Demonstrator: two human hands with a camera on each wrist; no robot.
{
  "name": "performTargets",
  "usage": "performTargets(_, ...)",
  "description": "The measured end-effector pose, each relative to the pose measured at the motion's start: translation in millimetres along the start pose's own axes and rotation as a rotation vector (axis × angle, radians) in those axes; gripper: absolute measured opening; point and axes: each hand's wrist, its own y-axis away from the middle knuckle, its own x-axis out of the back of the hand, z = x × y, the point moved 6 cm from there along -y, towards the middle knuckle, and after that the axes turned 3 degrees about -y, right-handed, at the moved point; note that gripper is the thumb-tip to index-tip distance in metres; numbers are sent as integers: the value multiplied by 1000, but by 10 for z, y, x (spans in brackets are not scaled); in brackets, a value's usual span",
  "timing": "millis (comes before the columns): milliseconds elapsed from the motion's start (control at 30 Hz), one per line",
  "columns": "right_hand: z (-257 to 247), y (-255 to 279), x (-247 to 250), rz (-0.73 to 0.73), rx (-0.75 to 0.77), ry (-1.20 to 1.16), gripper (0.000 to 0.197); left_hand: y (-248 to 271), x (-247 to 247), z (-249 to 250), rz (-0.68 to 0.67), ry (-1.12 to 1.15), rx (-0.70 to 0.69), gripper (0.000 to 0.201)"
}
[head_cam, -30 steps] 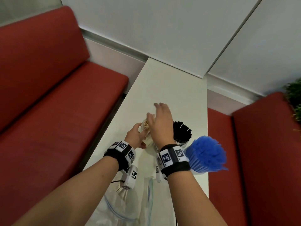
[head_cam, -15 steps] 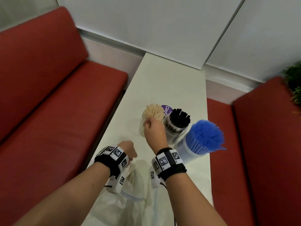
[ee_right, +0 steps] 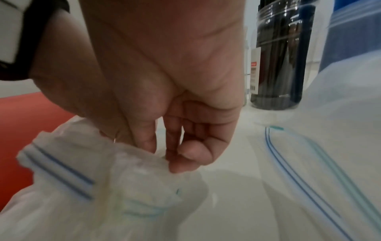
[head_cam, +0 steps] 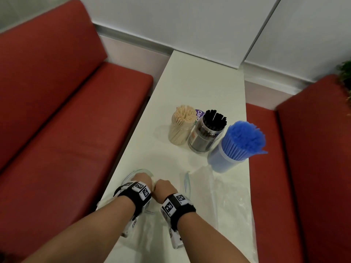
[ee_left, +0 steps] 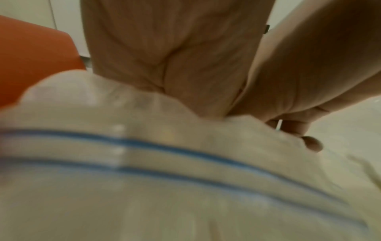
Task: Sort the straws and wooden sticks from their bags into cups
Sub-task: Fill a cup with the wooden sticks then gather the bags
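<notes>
Crumpled clear plastic, a zip-top bag with blue seal lines, is bunched at the near end of the long white table, and both hands are on it. The left hand closes its fingers over the gathered mouth of the bag; the right hand, touching the left, pinches the same bunched plastic between thumb and curled fingertips. Just to the right of that grip lies a second clear zip bag, flat on the table. Farther out beyond the hands, well apart from them, three cups stand in a row touching each other: a clear cup packed with pale wooden sticks, a clear jar of black straws, and, nearest the right hand's side, a clear cup crammed with blue straws. Red padded benches flank the table.
</notes>
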Motion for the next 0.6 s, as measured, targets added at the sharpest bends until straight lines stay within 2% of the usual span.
performTargets(67,39,-16,-95,10,-4,22,25,-66,-48,-63,93,128,6,37)
performTargets(133,78,-19,-169,44,-26,13,26,-96,-95,-134,144,217,19,38)
performTargets(300,157,-28,-244,122,-66,-128,28,-2,-183,-149,153,435,8,71)
performTargets(400,222,-41,-277,103,-87,-280,25,44,-234,-95,194,370,-31,81)
performTargets(500,269,-20,-307,86,-102,-401,28,120,-299,-25,288,256,-1,69)
performTargets(600,292,30,-304,96,-83,-436,29,160,-343,3,340,260,18,63)
